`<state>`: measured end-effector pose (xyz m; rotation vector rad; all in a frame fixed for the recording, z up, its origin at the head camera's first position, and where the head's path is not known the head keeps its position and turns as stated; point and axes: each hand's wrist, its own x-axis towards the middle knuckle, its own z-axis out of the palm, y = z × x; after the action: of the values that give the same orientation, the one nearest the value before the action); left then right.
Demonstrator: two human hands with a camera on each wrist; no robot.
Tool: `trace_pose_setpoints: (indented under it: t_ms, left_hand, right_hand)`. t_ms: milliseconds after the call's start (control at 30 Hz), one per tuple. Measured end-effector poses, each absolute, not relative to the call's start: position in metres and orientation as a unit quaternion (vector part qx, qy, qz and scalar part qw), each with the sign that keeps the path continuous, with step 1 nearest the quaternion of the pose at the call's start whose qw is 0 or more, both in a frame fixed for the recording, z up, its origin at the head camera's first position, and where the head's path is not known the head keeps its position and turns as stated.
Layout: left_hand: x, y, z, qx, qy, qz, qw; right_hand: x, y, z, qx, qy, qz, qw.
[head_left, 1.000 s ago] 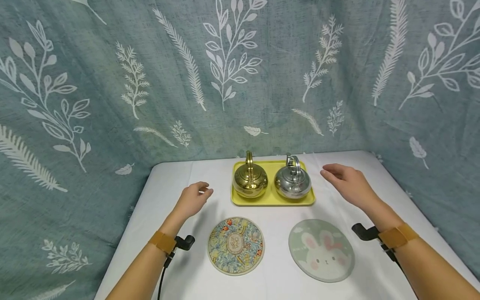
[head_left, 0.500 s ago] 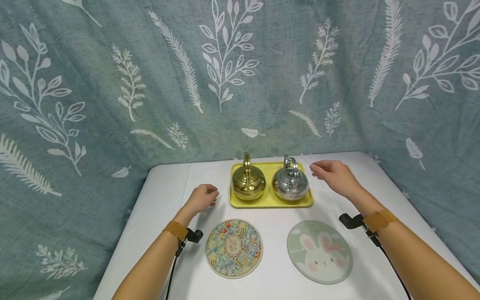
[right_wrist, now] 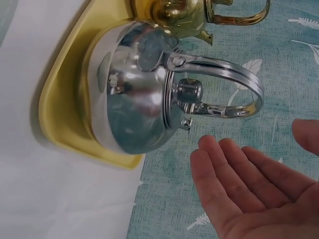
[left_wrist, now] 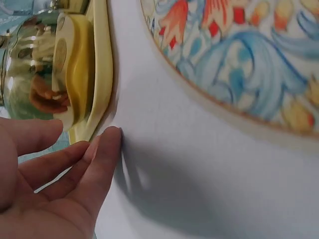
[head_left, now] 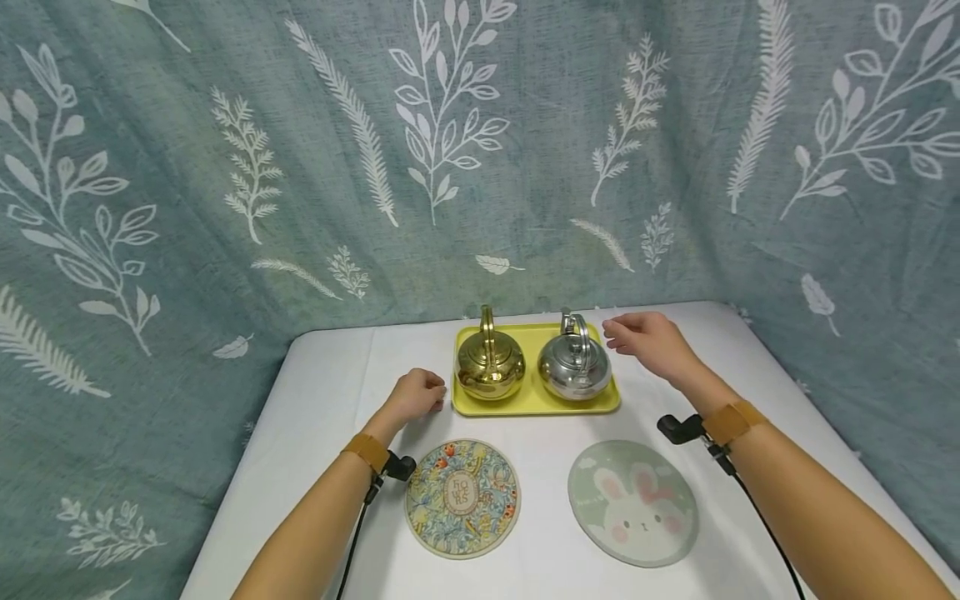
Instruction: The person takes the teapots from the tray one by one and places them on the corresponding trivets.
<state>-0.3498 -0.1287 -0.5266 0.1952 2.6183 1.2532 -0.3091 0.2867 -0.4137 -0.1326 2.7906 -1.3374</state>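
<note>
Two round mats, floral mat (head_left: pixel 461 497) and rabbit mat (head_left: pixel 632 502), lie nearest. The left hand (head_left: pixel 416 393), fingers loosely curled and holding nothing, rests beside the yellow tray (head_left: pixel 536 406). The right hand (head_left: pixel 649 340), fingers relaxed, hovers by the silver kettle (head_left: pixel 573 370); the gold kettle (head_left: pixel 488 367) stands beside it, spouts hidden.

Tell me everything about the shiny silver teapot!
The silver teapot is round, mirror-bright metal, with a lid knob and an arched handle standing upright. It sits upright on the yellow tray, right of the gold teapot. The right hand hovers open beside its handle, not touching it.
</note>
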Motion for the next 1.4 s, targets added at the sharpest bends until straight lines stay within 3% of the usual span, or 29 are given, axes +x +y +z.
trace_pose_setpoints:
  t_ms: [600, 1400]
  left_hand:
    - [-0.349, -0.107, -0.537, 0.058, 0.915, 0.394, 0.072]
    - [-0.350, -0.108, -0.537, 0.049, 0.913, 0.397, 0.078]
  right_hand:
    - [-0.338, 0.266, -0.420, 0.021, 0.834, -0.549, 0.060]
    - [-0.349, 0.263, -0.420, 0.057, 0.782, -0.611, 0.105]
